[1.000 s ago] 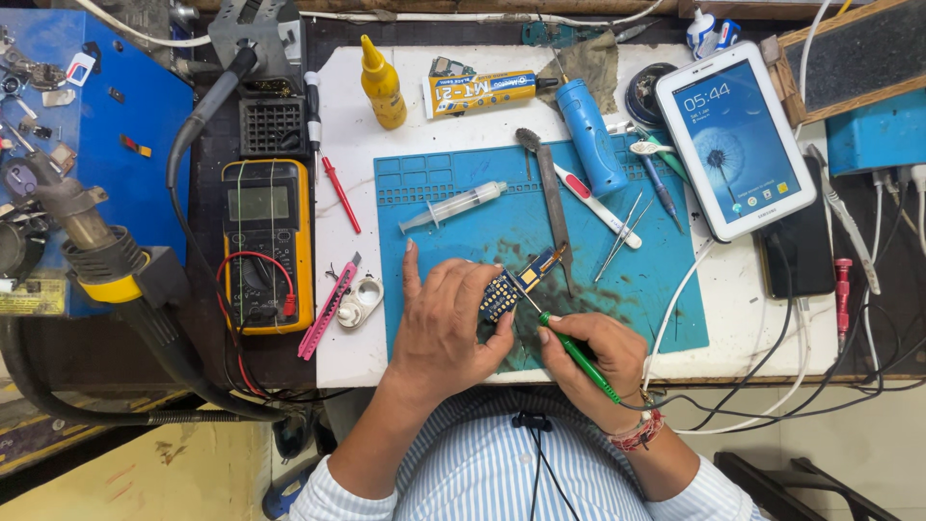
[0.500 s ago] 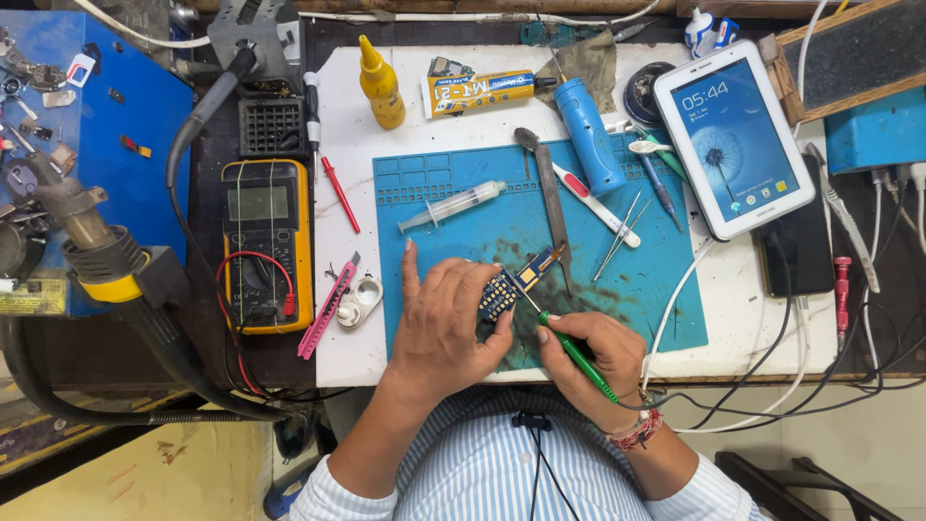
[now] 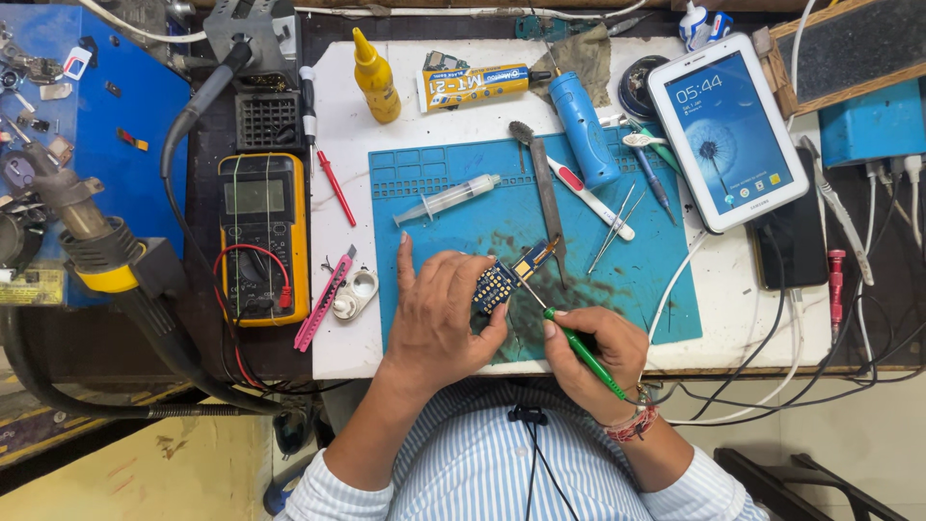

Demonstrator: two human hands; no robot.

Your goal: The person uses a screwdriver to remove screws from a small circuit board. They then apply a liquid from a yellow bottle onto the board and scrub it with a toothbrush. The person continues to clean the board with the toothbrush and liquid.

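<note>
My left hand (image 3: 439, 314) lies flat on the blue work mat (image 3: 453, 193) and its fingertips pin a small blue circuit board (image 3: 506, 278) with gold pads. My right hand (image 3: 593, 355) grips a green-handled tool (image 3: 579, 345) like a pen. The tool's thin metal tip rests on the board's right part. Both hands sit near the mat's front edge, close together, above my striped shirt.
On the mat lie a syringe (image 3: 447, 200), a grey spatula (image 3: 545, 188), tweezers (image 3: 617, 227) and a blue cylinder tool (image 3: 584, 130). A white tablet (image 3: 728, 130) sits at right, a yellow multimeter (image 3: 262, 236) and hot-air nozzle (image 3: 82, 232) at left. A yellow bottle (image 3: 374, 77), glue tube (image 3: 477, 85) and cables lie about.
</note>
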